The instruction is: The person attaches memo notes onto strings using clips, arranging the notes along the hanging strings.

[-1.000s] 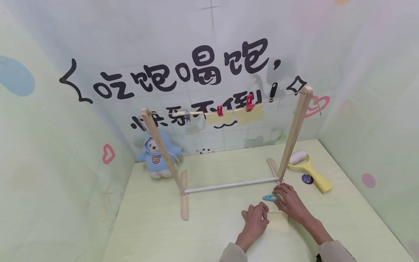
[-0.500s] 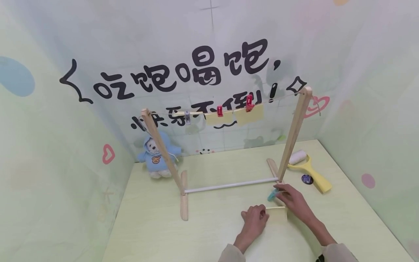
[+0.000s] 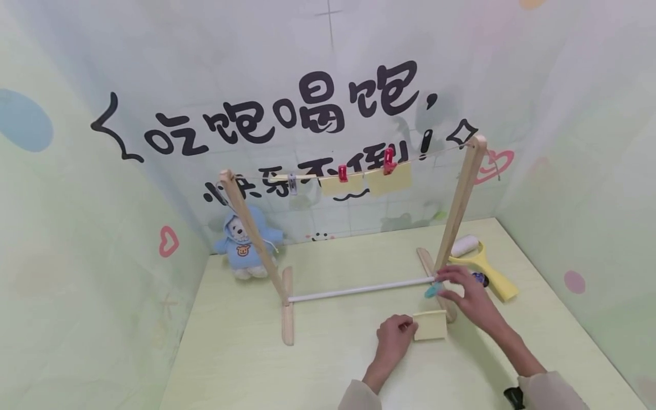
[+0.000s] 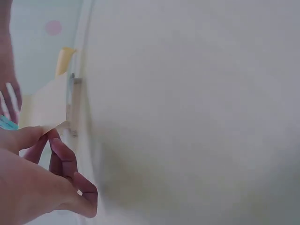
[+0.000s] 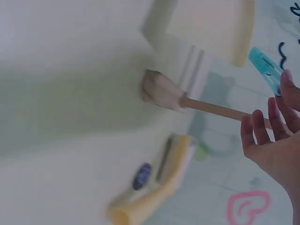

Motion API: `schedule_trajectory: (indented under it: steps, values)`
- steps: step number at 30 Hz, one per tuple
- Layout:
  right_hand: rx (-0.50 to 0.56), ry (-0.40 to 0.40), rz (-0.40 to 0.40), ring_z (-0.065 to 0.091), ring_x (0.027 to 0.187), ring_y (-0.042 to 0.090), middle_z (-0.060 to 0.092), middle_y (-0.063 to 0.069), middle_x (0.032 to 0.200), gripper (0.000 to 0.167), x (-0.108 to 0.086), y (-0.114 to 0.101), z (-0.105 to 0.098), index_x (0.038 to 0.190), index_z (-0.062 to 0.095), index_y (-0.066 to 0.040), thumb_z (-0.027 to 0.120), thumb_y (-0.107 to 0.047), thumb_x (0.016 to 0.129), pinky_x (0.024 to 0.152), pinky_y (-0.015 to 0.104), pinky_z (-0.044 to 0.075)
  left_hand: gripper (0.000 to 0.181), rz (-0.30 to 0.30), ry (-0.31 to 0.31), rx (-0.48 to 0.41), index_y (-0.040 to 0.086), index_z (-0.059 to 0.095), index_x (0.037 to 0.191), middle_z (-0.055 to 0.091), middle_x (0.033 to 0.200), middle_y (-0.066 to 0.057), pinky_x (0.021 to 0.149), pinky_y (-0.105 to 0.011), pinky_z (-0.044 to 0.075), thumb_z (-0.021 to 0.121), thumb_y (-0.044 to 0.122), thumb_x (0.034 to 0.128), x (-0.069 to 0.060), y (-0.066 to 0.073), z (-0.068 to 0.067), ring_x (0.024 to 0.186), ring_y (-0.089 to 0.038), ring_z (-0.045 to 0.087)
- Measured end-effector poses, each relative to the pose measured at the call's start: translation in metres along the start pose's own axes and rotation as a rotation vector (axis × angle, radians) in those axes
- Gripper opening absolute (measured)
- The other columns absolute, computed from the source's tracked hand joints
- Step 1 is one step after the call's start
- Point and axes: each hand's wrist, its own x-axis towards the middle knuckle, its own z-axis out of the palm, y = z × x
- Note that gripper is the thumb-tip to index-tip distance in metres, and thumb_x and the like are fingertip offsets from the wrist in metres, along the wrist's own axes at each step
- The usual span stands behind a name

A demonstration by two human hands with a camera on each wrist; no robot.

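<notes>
My left hand (image 3: 393, 340) pinches the left edge of a small pale yellow sheet of paper (image 3: 430, 327), its top edge folded over. In the left wrist view, thumb and fingertips hold a corner of this paper (image 4: 49, 103). To the right and slightly higher, my right hand (image 3: 468, 299) holds a teal clothes peg (image 3: 433, 290) by one end between thumb and fingers. The right wrist view shows the peg (image 5: 265, 70) pointing away from the fingertips, apart from the paper (image 5: 211, 28).
Behind stands a wooden frame (image 3: 461, 205) with a white bar (image 3: 359, 290) and a string. Two red pegs (image 3: 343, 173) and a greyish peg (image 3: 292, 184) hold yellow papers (image 3: 392, 181) on it. A plush toy (image 3: 246, 245) sits left; a yellow-handled roller (image 3: 494, 276) lies right.
My left hand has raised the paper and tilted it up to face me. My right hand has moved up and away from it, and the peg has turned in its fingers.
</notes>
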Motion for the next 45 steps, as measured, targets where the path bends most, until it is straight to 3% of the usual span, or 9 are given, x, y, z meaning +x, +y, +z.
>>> schedule_trajectory:
  steps: [4,9,14,19,27,30,32,35,45]
  values:
    - [-0.051,0.037,-0.148,0.052,0.133,-0.005,0.067,0.024,0.122,0.022,0.049,-0.038,-0.04,0.105,0.075,0.004,0.083,-0.012,0.091,0.111,0.008,0.037,0.013,0.014,0.014,-0.135,0.003,0.081,0.1,0.073,0.091,0.0,0.07,-0.019,0.051,0.077,0.015,0.1017,0.026,0.022,-0.021,0.079,0.007,0.055]
    - [-0.148,0.09,-0.31,0.047,0.148,0.0,0.067,0.025,0.124,0.067,0.114,-0.098,-0.093,0.104,0.075,0.009,0.061,-0.056,0.105,0.127,0.021,0.032,0.016,0.033,0.013,-0.195,-0.001,0.08,0.107,0.074,0.094,-0.009,0.074,-0.016,0.049,0.074,0.014,0.1055,0.076,0.092,-0.066,0.081,0.006,0.054]
    - [-0.154,0.142,-0.439,0.056,0.145,0.008,0.07,0.026,0.111,0.07,0.165,-0.14,-0.124,0.1,0.076,0.011,0.065,-0.058,0.105,0.126,0.03,0.036,0.019,0.17,0.073,-0.213,-0.001,0.083,0.109,0.076,0.087,-0.011,0.07,-0.015,0.048,0.072,0.015,0.1068,0.116,0.155,-0.099,0.075,0.005,0.055]
    - [-0.183,0.12,-0.452,0.055,0.141,0.0,0.073,0.022,0.114,0.074,0.194,-0.156,-0.136,0.101,0.077,0.01,0.064,-0.063,0.103,0.12,0.026,0.034,0.019,0.233,0.108,-0.261,-0.002,0.083,0.109,0.072,0.079,-0.011,0.065,-0.016,0.043,0.072,0.013,0.1064,0.14,0.195,-0.116,0.068,0.003,0.052]
    - [-0.22,0.1,-0.454,0.05,0.128,-0.01,0.074,0.006,0.115,0.076,0.223,-0.159,-0.142,0.1,0.076,0.012,0.065,-0.063,0.104,0.109,0.025,0.031,0.021,0.253,0.121,-0.289,-0.003,0.082,0.111,0.062,0.066,-0.005,0.062,-0.017,0.039,0.068,0.012,0.109,0.159,0.225,-0.124,0.059,-0.002,0.051]
    - [-0.248,0.086,-0.461,0.047,0.127,-0.012,0.076,0.015,0.112,0.042,0.233,-0.161,-0.144,0.102,0.077,0.012,0.078,-0.03,0.103,0.105,0.026,0.029,0.023,0.238,0.136,-0.303,-0.004,0.082,0.113,0.06,0.062,-0.001,0.066,-0.017,0.041,0.068,0.013,0.1093,0.164,0.232,-0.124,0.056,-0.002,0.051]
    - [-0.261,0.083,-0.462,0.046,0.125,-0.013,0.074,0.023,0.11,0.017,0.239,-0.163,-0.144,0.103,0.078,0.011,0.085,-0.001,0.093,0.103,0.027,0.027,0.023,0.228,0.135,-0.32,-0.005,0.081,0.116,0.057,0.059,0.001,0.071,-0.015,0.042,0.068,0.014,0.1094,0.166,0.235,-0.124,0.055,-0.002,0.051]
    - [-0.285,0.073,-0.444,0.044,0.122,-0.014,0.073,0.024,0.107,0.036,0.246,-0.165,-0.145,0.101,0.079,0.009,0.088,0.024,0.07,0.1,0.027,0.025,0.024,0.215,0.13,-0.331,-0.004,0.081,0.116,0.054,0.056,0.005,0.069,-0.016,0.04,0.068,0.015,0.1097,0.167,0.239,-0.124,0.052,-0.003,0.05]
    - [-0.343,-0.009,-0.45,0.037,0.124,-0.021,0.074,0.026,0.109,0.03,0.254,-0.164,-0.146,0.102,0.078,0.011,0.089,0.019,0.075,0.101,0.027,0.022,0.025,0.199,0.117,-0.373,-0.004,0.08,0.118,0.052,0.053,0.006,0.053,-0.021,0.029,0.067,0.016,0.111,0.169,0.241,-0.125,0.049,-0.005,0.05]
